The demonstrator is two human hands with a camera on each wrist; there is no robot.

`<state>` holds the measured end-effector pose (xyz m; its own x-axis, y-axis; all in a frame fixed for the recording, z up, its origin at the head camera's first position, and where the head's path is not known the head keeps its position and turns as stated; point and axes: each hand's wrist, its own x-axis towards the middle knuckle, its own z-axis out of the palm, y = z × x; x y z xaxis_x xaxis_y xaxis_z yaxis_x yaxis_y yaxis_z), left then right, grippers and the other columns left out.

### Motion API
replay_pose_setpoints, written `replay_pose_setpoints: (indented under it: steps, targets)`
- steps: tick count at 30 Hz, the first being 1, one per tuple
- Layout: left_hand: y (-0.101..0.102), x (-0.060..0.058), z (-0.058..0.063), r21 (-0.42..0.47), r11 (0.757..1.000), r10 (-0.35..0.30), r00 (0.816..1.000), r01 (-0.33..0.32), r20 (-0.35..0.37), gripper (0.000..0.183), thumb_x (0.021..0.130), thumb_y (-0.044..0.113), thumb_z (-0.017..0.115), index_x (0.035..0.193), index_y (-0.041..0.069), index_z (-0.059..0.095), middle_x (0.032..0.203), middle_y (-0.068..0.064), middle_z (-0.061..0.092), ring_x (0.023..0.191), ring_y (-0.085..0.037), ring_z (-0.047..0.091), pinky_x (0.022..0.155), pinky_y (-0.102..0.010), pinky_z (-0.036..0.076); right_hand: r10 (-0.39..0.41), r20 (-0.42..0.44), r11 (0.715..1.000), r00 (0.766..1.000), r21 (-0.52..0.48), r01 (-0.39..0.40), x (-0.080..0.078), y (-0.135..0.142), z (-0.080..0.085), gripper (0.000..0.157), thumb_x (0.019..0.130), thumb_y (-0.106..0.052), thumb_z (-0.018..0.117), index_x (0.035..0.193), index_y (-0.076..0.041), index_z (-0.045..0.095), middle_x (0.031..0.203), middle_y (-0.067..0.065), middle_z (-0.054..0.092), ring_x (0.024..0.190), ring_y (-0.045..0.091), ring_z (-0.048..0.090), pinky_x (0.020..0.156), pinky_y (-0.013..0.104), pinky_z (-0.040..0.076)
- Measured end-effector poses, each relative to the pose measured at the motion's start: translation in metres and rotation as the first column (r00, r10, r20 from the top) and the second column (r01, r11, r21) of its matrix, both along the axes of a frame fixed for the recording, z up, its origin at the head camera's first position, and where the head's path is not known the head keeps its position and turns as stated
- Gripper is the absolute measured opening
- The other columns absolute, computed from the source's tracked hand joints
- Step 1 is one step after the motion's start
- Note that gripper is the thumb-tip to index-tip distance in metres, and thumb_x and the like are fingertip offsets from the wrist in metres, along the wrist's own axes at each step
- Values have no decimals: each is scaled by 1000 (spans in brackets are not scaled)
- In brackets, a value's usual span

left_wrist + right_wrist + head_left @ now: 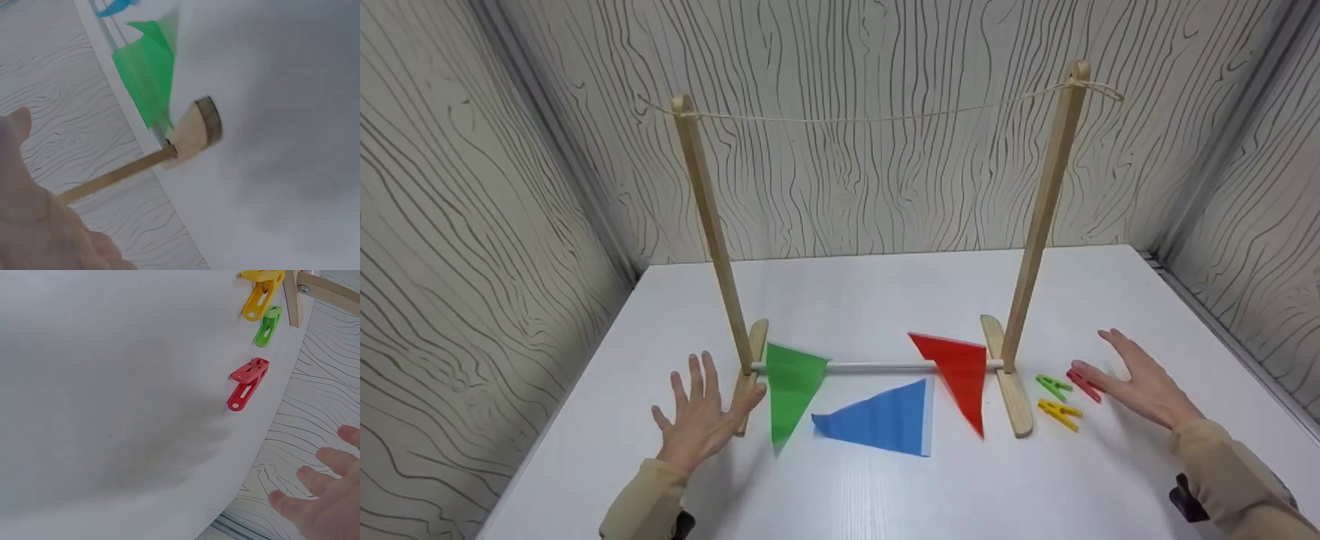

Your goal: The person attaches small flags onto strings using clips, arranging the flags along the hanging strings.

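Note:
My left hand (701,420) is held over the table with fingers spread, holding nothing, beside the left foot of a wooden stand. Its thumb comes near a green triangular flag (795,386), which lies over the stand's white rod. In front of the rod lies a blue triangular flag (881,421); a red triangular flag (964,375) drapes across the rod's right end. On the right, my right hand (1147,386) hovers with extended fingers and no object. Nearest to it is a red clothespin (248,384), beside a green clothespin (268,326) and a yellow clothespin (261,295).
The stand has a left post (709,225) and a right post (1046,217), both upright. A thin string (877,118) sags slightly between their tops, tied at each end. The white table (855,300) ends at wood-grain patterned walls (885,187).

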<state>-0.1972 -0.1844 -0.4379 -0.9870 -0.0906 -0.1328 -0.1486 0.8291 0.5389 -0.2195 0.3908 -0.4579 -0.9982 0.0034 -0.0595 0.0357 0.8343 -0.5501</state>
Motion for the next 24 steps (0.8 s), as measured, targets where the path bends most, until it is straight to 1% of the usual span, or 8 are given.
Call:
replay_pose_setpoints:
  steps: [3,7,10,13,15,17,19,24]
  targets:
    - [15,0,5,84,996,-30,1000,30,1,115,89,74,50,160,2,-6,168,-24,-12,152,-52,-15,110,-83,-12,3,26,1000,1000,-22,-3,-1,-3,1,94,97,-58,52,157,5,15,159,41,10,143,64,14,110,80,17]
    - [34,-1,9,195,978,-72,997,71,-2,114,90,70,53,160,3,-6,168,-24,-8,153,-52,-12,114,-80,-9,6,51,999,999,-33,-4,-2,-9,1,91,97,-57,54,156,4,20,158,41,16,142,64,18,109,80,22]
    - [46,-5,8,264,955,-119,990,133,-69,108,93,63,56,162,8,-6,168,-25,-5,153,-54,-6,115,-80,-1,13,53,999,998,-45,-11,-2,-13,-1,88,97,-56,56,154,3,25,156,41,22,140,62,24,106,79,28]
    - [59,-10,6,321,927,-164,980,192,-113,105,95,58,57,161,5,-6,167,-28,-3,153,-54,1,118,-77,7,17,52,998,998,-67,-14,-4,-16,-3,87,96,-54,59,153,3,28,155,38,27,138,59,30,104,76,34]
    - [68,-12,5,369,907,-183,979,204,-90,109,95,58,57,159,-1,-7,166,-31,-2,154,-52,3,121,-73,10,16,54,996,998,-89,-12,-5,-19,-4,86,96,-52,61,152,4,29,155,37,29,138,57,32,104,73,38]
    - [77,-13,5,418,887,-199,979,194,-33,113,94,62,56,158,-5,-9,166,-32,-3,154,-51,3,123,-69,10,14,57,994,998,-113,-7,-7,-21,-6,85,96,-51,63,151,5,31,154,35,31,137,56,34,104,69,42]
    - [87,-15,4,462,867,-216,976,185,16,116,92,67,55,158,-3,-11,166,-31,-3,154,-50,2,123,-69,9,10,57,991,998,-136,-2,-8,-23,-9,83,96,-49,64,150,5,33,153,34,34,137,54,37,105,66,44]
    - [112,-21,-3,518,832,-264,963,196,60,120,88,74,55,160,1,-8,167,-28,2,154,-49,8,122,-69,14,-4,58,986,998,-169,14,-11,-25,-13,78,96,-46,66,147,6,39,149,34,42,131,51,46,104,63,47]
